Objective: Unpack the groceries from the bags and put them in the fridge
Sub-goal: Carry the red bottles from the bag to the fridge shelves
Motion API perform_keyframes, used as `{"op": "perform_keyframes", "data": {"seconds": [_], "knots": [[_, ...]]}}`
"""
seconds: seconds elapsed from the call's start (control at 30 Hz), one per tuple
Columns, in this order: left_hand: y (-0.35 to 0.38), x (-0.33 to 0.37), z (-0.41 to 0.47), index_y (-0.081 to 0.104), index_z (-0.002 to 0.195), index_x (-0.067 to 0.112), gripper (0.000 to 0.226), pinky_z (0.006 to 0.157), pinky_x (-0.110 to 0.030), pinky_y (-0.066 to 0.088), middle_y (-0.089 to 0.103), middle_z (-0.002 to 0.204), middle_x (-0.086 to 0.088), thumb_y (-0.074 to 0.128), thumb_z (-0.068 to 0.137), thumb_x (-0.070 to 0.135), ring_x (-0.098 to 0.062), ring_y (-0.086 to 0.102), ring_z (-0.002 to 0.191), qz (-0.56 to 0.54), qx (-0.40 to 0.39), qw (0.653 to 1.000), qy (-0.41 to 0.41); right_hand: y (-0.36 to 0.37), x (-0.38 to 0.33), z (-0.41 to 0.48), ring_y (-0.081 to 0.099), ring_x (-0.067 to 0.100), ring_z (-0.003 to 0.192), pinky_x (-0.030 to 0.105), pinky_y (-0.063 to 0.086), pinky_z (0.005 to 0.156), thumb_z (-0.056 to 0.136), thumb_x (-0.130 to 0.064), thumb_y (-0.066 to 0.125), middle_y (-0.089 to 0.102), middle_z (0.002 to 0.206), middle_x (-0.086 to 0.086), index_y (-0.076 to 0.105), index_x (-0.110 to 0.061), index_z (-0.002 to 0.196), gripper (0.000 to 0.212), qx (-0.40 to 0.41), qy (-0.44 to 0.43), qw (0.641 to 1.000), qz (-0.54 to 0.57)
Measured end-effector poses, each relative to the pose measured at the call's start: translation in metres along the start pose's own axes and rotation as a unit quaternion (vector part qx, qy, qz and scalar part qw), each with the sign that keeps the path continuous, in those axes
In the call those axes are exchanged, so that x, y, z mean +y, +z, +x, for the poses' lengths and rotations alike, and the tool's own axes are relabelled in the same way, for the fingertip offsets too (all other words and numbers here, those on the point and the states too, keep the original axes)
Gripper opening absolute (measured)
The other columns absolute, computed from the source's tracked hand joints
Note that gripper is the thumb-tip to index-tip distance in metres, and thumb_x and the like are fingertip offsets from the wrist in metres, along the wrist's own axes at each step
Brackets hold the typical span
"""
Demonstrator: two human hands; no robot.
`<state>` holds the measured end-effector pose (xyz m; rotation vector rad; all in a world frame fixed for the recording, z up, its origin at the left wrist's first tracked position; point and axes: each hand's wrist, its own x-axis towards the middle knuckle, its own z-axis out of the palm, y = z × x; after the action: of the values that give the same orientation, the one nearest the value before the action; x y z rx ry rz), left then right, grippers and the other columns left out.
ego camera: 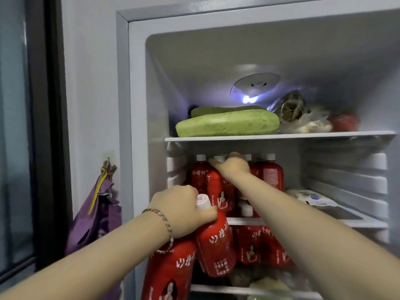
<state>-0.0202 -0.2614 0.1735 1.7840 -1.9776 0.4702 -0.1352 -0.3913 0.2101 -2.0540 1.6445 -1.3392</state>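
Note:
The fridge (138,83) stands open in front of me. My left hand (181,208), with a bracelet on the wrist, grips two red drink bottles (216,247) by their necks at the fridge's front. My right hand (232,164) reaches deep onto the middle shelf (357,221) and closes around the white-capped top of a red bottle (218,187) standing there. Several more red bottles (270,174) stand beside it, and others (259,245) fill the shelf below.
The top shelf (281,136) carries two long green gourds (227,125), bagged vegetables (292,107) and something red (344,122). A flat white packet (311,197) lies on the middle shelf's right side. A purple bag (97,213) hangs on the wall to the left.

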Motion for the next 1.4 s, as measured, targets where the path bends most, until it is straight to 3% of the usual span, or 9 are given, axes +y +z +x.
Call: {"op": "perform_keyframes", "data": {"seconds": [0.1,0.2,0.47,0.57,0.67,0.83,1.0,1.17,1.4], "knots": [[0.002,-0.001,0.006,0.042,0.063,0.023,0.043,0.066,-0.026,0.039,0.049,0.071,0.007,0.05,0.079,0.062,-0.016,0.052,0.074,-0.007,-0.01,1.0,-0.013,0.008,0.008,0.003,0.057,0.03,0.116,0.037,0.047,0.098,0.08,-0.041,0.071,0.058,0.125,0.016,0.049,-0.001,0.129,0.067,-0.141,0.031,0.989,-0.007],[0.006,-0.001,0.01,0.04,0.063,0.022,0.044,0.067,-0.026,0.038,0.051,0.077,0.005,0.05,0.08,0.062,-0.018,0.05,0.075,-0.001,-0.012,1.0,-0.021,0.023,0.021,0.0,0.064,0.027,0.085,0.045,0.057,0.078,0.08,-0.027,0.074,0.06,0.087,0.008,0.04,-0.002,0.121,0.059,-0.221,0.063,0.972,0.049],[0.008,0.005,0.01,0.036,0.061,0.023,0.045,0.067,-0.027,0.039,0.051,0.078,0.005,0.05,0.08,0.061,-0.018,0.05,0.075,0.01,-0.007,0.999,-0.034,0.032,0.014,-0.005,0.051,0.002,0.038,0.011,0.039,0.034,0.083,-0.015,0.072,0.051,0.06,0.001,0.047,-0.007,0.079,0.026,-0.253,-0.011,0.959,0.131],[0.007,0.004,0.01,0.037,0.061,0.024,0.044,0.066,-0.026,0.039,0.049,0.074,0.006,0.05,0.08,0.062,-0.017,0.052,0.075,0.006,-0.012,0.999,-0.044,0.034,0.014,-0.008,0.049,0.003,0.044,0.007,0.033,0.032,0.086,-0.012,0.067,0.049,0.062,0.0,0.049,-0.005,0.089,0.019,-0.235,-0.04,0.966,0.105],[0.006,0.004,0.01,0.039,0.062,0.024,0.044,0.066,-0.026,0.038,0.048,0.071,0.007,0.05,0.08,0.062,-0.017,0.052,0.075,0.004,-0.012,0.999,-0.051,0.026,0.018,-0.015,0.059,0.006,0.054,0.017,0.054,0.059,0.086,0.005,0.059,0.053,0.073,0.006,0.051,-0.006,0.1,0.019,-0.277,-0.006,0.941,0.195],[-0.005,0.014,0.018,0.043,0.063,0.021,0.043,0.064,-0.027,0.038,0.053,0.074,0.003,0.051,0.081,0.059,-0.019,0.053,0.075,0.008,0.005,0.999,-0.035,-0.028,0.049,-0.05,0.056,0.027,0.115,0.032,0.05,0.088,0.064,0.008,0.069,0.057,0.131,0.01,0.043,-0.023,0.135,0.082,-0.532,-0.058,0.779,0.326],[-0.025,0.037,0.038,0.046,0.066,0.018,0.045,0.062,-0.027,0.036,0.057,0.077,-0.001,0.052,0.081,0.06,-0.021,0.051,0.071,0.025,0.038,0.999,0.012,-0.035,0.044,-0.074,0.066,0.01,0.098,0.038,0.053,0.092,0.06,-0.015,0.088,0.068,0.107,-0.007,0.058,-0.029,0.112,0.062,-0.237,-0.186,0.931,0.204],[-0.041,0.06,0.061,0.044,0.062,0.016,0.054,0.05,-0.027,0.031,0.051,0.062,0.002,0.048,0.082,0.067,-0.019,0.05,0.062,-0.023,0.168,0.986,-0.011,-0.06,0.059,-0.062,0.063,0.005,0.078,0.019,0.054,0.07,0.063,-0.017,0.085,0.066,0.089,-0.008,0.057,-0.027,0.097,0.045,-0.061,-0.13,0.954,0.264],[0.007,0.083,0.084,0.058,0.097,0.01,0.028,0.076,-0.033,0.042,0.066,0.105,-0.012,0.043,0.094,0.032,-0.034,0.06,0.099,0.005,0.226,0.973,-0.05,-0.059,0.096,-0.048,0.061,0.018,0.096,0.037,0.052,0.089,0.064,-0.033,0.085,0.061,0.108,0.001,0.052,-0.024,0.112,0.059,-0.004,-0.033,0.977,0.213]]}}
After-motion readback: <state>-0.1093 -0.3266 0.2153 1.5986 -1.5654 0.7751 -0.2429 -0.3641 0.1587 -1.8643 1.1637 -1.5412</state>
